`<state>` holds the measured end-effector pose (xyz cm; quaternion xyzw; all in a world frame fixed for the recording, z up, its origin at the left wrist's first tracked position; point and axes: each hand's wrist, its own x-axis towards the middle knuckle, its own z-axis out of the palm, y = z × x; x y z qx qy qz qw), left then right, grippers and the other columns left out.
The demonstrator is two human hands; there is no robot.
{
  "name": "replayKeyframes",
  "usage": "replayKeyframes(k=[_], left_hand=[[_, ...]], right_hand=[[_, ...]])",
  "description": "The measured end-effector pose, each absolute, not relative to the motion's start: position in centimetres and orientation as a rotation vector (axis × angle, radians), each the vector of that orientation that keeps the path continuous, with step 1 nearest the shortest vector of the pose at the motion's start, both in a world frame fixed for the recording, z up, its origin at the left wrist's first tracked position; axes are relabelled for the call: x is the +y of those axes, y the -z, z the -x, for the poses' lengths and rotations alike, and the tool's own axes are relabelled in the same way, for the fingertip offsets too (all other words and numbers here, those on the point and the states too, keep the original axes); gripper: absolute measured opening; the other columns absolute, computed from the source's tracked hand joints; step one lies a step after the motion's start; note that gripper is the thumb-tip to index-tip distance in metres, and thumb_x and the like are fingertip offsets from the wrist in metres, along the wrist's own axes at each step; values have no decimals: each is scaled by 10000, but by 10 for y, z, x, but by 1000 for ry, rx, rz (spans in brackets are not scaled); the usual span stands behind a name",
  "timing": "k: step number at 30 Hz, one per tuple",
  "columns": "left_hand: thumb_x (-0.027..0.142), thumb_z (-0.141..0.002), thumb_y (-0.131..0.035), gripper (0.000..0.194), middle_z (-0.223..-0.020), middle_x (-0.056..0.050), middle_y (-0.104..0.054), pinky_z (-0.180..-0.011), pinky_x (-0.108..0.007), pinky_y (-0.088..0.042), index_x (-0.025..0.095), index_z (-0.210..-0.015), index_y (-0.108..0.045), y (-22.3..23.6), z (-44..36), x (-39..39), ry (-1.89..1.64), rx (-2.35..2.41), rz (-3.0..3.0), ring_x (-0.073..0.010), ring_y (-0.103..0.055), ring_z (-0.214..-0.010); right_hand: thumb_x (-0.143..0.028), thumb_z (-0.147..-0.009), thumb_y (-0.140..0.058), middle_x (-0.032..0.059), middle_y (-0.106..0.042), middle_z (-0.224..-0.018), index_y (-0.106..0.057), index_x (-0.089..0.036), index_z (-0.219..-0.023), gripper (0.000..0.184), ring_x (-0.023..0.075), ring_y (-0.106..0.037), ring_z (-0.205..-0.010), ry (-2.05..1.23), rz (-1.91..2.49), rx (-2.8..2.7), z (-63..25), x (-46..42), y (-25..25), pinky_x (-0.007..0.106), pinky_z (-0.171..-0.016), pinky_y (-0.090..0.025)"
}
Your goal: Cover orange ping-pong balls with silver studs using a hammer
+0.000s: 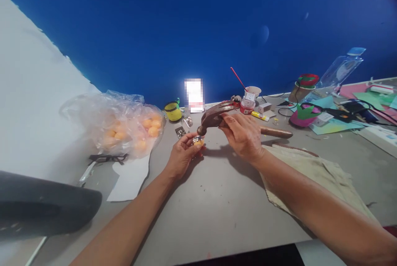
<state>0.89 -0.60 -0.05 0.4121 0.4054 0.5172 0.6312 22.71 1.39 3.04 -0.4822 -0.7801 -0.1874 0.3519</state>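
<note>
Orange, metal-studded ball (198, 142), just one, sits pinched in the left hand's grip (181, 155); the right hand's grip (243, 135) clasps one claw hammer (214, 117), its face at the ball's one o'clock.

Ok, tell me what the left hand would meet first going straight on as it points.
Most likely the hammer in the right hand: its head lies just ahead of the left hand and the orange ball it holds, though depth is unclear.
</note>
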Motion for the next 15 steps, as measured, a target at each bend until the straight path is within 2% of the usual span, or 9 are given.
replayKeyframes(k=[3,7,10,15], left_hand=[[258,-686,-945,513,-1115,-81,-746,-658,-253,-534,169,-1120,-688,3,-8,-5,-1184,914,-937,-127,-702,-761],[265,-650,-966,527,-1047,-31,-717,-772,-314,-588,181,-1086,-683,7,-8,-3,-1194,894,-906,-176,-745,-834],[263,-675,-955,506,-1066,-25,-702,-844,-343,-596,187,-1089,-672,7,-8,-3,-1198,894,-881,-205,-762,-913],[290,-677,-952,521,-1132,-55,-701,-756,-315,-597,183,-1111,-685,5,-8,-5,-1180,914,-938,-202,-753,-893]], right_hand=[[-361,-1084,-481,80,-706,-878,-692,-179,-1287,345,220,-567,-822,530,1220,-2034,-226,14,-28,358,-773,-313],[-334,-1071,-528,58,-701,-826,-715,-186,-1211,277,203,-558,-776,570,1131,-2041,-224,16,-25,354,-749,-302],[-333,-1074,-521,67,-707,-859,-703,-180,-1229,283,206,-571,-798,583,1130,-1957,-225,17,-25,353,-753,-305],[-345,-1069,-527,60,-696,-819,-707,-172,-1247,307,212,-577,-783,549,1124,-2027,-225,17,-23,352,-740,-315]])
